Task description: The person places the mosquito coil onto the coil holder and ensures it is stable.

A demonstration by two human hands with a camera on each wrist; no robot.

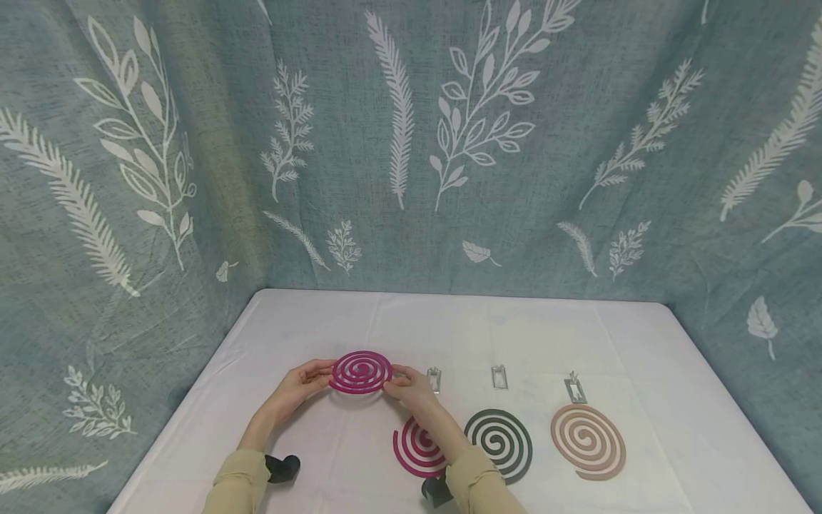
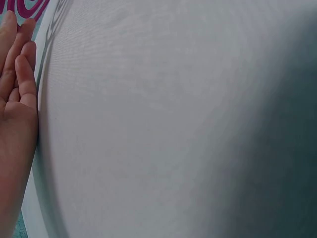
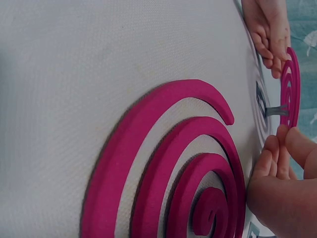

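A magenta mosquito coil (image 1: 361, 391) is held level above the table between both hands. My left hand (image 1: 297, 389) pinches its left edge, and my right hand (image 1: 414, 391) pinches the right edge between thumb and fingers. In the right wrist view, a metal coil stand (image 3: 275, 110) reaches up to the middle of the held coil (image 3: 296, 84). The left wrist view catches only part of the left hand (image 2: 19, 109), with a bit of the coil (image 2: 30, 11) past its fingertips. Under the right forearm lies a second magenta coil (image 1: 397, 446), partly hidden by it.
Right of the arm lie a dark green coil (image 1: 528, 448) and a tan coil (image 1: 620, 446). Behind them, three small metal stands (image 1: 434, 390) (image 1: 499, 387) (image 1: 581, 397) sit in a row on the white table (image 1: 308, 321). A patterned curtain (image 1: 411, 243) hangs around the table.
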